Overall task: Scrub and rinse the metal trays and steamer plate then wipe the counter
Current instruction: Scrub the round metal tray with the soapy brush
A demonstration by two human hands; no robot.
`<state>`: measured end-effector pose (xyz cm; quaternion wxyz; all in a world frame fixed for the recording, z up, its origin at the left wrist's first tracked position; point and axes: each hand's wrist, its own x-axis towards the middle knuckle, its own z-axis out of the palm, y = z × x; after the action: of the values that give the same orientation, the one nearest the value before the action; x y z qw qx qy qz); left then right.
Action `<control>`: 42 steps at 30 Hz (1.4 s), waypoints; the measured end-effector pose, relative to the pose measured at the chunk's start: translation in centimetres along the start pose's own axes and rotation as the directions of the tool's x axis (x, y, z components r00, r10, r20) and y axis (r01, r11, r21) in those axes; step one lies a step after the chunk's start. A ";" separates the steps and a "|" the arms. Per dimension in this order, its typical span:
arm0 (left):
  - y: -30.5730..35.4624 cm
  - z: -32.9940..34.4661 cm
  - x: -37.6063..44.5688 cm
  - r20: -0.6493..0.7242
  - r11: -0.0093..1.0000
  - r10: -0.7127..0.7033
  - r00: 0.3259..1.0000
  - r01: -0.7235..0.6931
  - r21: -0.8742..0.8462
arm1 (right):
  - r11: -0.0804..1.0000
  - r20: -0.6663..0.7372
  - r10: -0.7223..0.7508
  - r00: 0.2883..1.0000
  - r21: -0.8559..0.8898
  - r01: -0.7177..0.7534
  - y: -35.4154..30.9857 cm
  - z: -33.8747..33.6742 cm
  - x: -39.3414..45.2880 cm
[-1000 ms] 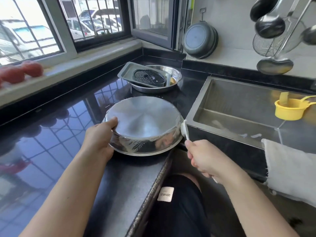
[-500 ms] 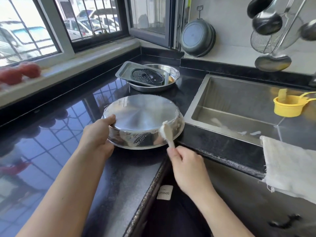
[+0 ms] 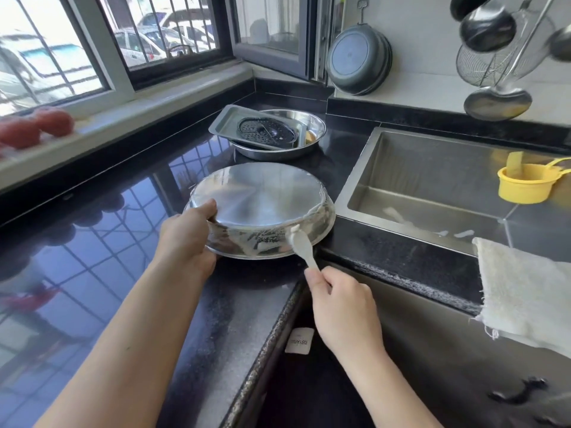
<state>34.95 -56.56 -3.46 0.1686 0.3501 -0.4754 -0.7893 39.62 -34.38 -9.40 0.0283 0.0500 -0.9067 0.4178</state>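
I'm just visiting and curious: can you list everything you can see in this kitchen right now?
round pan: 1, silver, upside down on the black counter, soapy on its side
brush: 1, white, head against the pan's side
basin: 1, silver, at the back of the counter
tray: 1, grey, resting across the basin
steamer plate: 1, dark, perforated, in the tray
sink: 1, steel, right of the counter
cup: 1, yellow, in the sink
cloth: 1, white, draped over the sink's front edge
hanging pan: 1, dark, on the wall
ladles: several, hanging at upper right
tomatoes: at least 2, red, on the windowsill
left hand: 1, grips the round pan's edge
right hand: 1, fingers pinch the brush handle
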 end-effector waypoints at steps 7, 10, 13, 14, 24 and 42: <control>0.2 -0.3 1.2 0.019 0.998 -0.062 0.998 0.062 -0.018 | 0.991 0.082 -0.129 0.988 -0.026 0.132 -1.2 -0.1 0.3; 0.3 -0.6 1.6 0.013 0.999 -0.045 0.999 0.045 0.014 | 1.000 0.045 -0.010 0.999 -0.007 0.010 0.7 -1.3 1.4; 0.3 -0.8 1.8 0.020 0.997 -0.056 0.998 0.055 0.047 | 0.995 -0.030 0.085 0.996 0.054 -0.083 1.6 -2.2 3.2; 0.4 -0.9 1.8 0.029 0.997 -0.064 0.998 0.062 0.047 | 0.992 -0.033 0.099 0.995 0.081 -0.096 1.4 -2.3 3.7; -0.3 -0.5 1.8 0.018 0.999 -0.035 0.999 0.034 0.031 | 1.000 0.190 -0.002 0.982 0.018 -0.002 -0.9 -0.7 -0.8; 0.0 -0.7 1.2 -0.014 0.996 0.016 1.000 -0.014 0.092 | 0.724 0.366 -0.295 0.883 -0.517 0.456 -3.0 -6.9 3.9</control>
<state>34.58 -57.74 -4.12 0.1617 0.3598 -0.5127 -0.7625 36.15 -31.35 -2.34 0.0091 0.2767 -0.9566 0.0904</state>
